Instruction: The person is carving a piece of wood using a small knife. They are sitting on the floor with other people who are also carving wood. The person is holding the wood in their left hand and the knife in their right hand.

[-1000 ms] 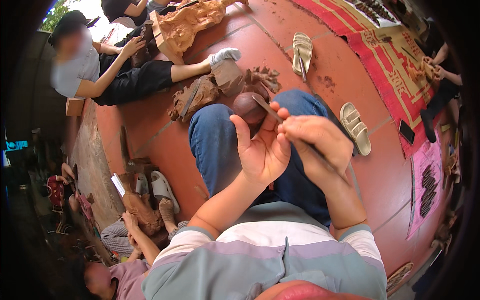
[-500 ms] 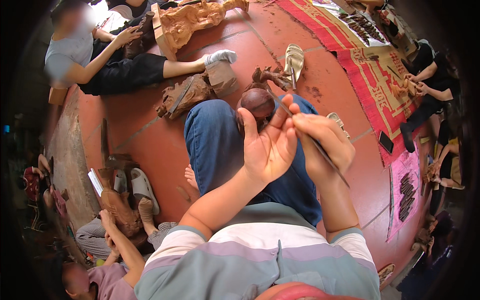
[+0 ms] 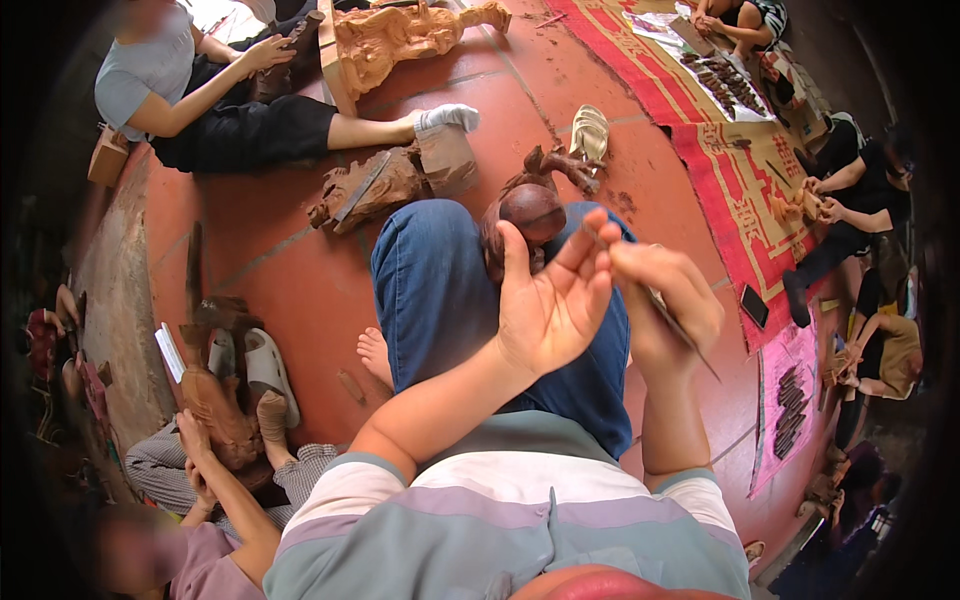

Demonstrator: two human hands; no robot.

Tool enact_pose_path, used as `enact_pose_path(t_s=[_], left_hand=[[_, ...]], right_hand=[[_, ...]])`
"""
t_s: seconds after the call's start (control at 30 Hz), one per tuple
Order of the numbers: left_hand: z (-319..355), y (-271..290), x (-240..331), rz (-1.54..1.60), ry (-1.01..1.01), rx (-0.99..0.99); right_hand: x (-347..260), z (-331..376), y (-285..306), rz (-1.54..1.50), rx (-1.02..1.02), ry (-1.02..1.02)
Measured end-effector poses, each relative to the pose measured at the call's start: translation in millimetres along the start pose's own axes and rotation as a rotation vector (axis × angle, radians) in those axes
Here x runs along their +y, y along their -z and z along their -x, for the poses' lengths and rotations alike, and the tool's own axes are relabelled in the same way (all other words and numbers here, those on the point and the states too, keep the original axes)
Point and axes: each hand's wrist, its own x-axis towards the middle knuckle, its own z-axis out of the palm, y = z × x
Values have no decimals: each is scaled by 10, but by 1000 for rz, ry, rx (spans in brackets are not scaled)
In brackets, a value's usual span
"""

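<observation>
My left hand [image 3: 550, 310] is palm up, its fingers stretched out and apart. Gripped in my right hand [image 3: 668, 300] is a slim metal carving tool [image 3: 690, 338], whose tapered end sticks out below the fist. The tool's other end is hidden around my left fingertips, which are close to my right fingers. Just beyond my left hand, between my knees, stands a dark reddish-brown wood carving [image 3: 532, 210]. It has a smooth round ball and a branching part at its far side. My left thumb overlaps the ball's near edge; whether it touches cannot be told.
A rough wooden block carving [image 3: 375, 185] and a sandal [image 3: 590, 135] lie ahead on the tiled floor. A large pale carving [image 3: 400, 45] lies farther off. Right are a red mat [image 3: 715, 200], a phone [image 3: 754, 306] and tools on pink cloth [image 3: 790, 410]. Several people sit around.
My right hand has shifted slightly right, and the tool has moved with it. The tool's far end no longer shows beyond my left fingers. My left fingers point more to the right.
</observation>
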Motion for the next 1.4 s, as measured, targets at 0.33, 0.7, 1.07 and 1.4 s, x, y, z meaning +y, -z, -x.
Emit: enact_pose_path(t_s=[0.33,0.7,1.07,1.4], left_hand=[[-65,-70,21,26,-106,147],[-15,83,94,-165,-10,-38],[-66,-90,-101,-214,-160,228],[-124,-2,-17,-208,-214,191]], right_hand=[[81,-18,-45,-38,-33,-104],[-11,73,87,-217,-151,-5],[227,65,101,-194,-9,45],[327,58,35,-215,14,-29]])
